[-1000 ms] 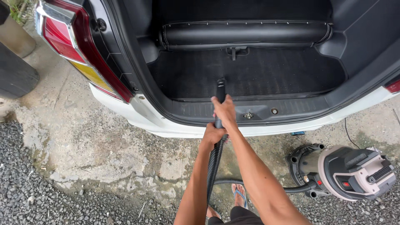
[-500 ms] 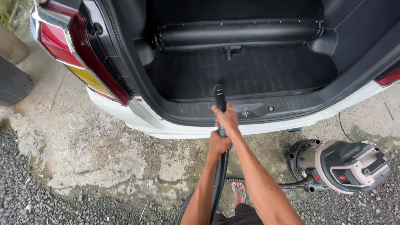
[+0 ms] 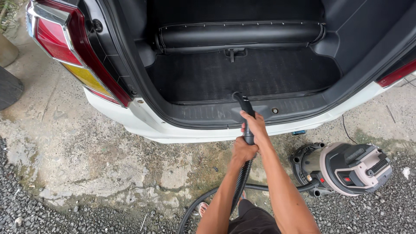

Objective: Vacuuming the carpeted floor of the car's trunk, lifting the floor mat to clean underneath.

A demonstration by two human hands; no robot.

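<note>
Both hands grip a black vacuum nozzle (image 3: pixel 243 104) that points into the open boot of a white car (image 3: pixel 143 125). My right hand (image 3: pixel 255 125) wraps the nozzle higher up, near the boot sill. My left hand (image 3: pixel 242 151) holds it lower, where the ribbed black hose (image 3: pixel 237 190) begins. The nozzle tip rests at the near edge of the black boot mat (image 3: pixel 242 71). The hose loops down past my legs and runs to a grey and black vacuum cleaner (image 3: pixel 342 167) lying on the ground at the right.
A folded black seat back (image 3: pixel 240 34) closes the far side of the boot. The red tail light (image 3: pixel 65 47) stands out at the left. Cracked concrete (image 3: pixel 86 151) lies under the bumper and gravel (image 3: pixel 26 212) nearer me. A thin cable (image 3: pixel 344 125) trails at the right.
The view has shifted closer to the boot. My hands and the nozzle have moved a little forward and right, so the tip now reaches the mat's near edge.
</note>
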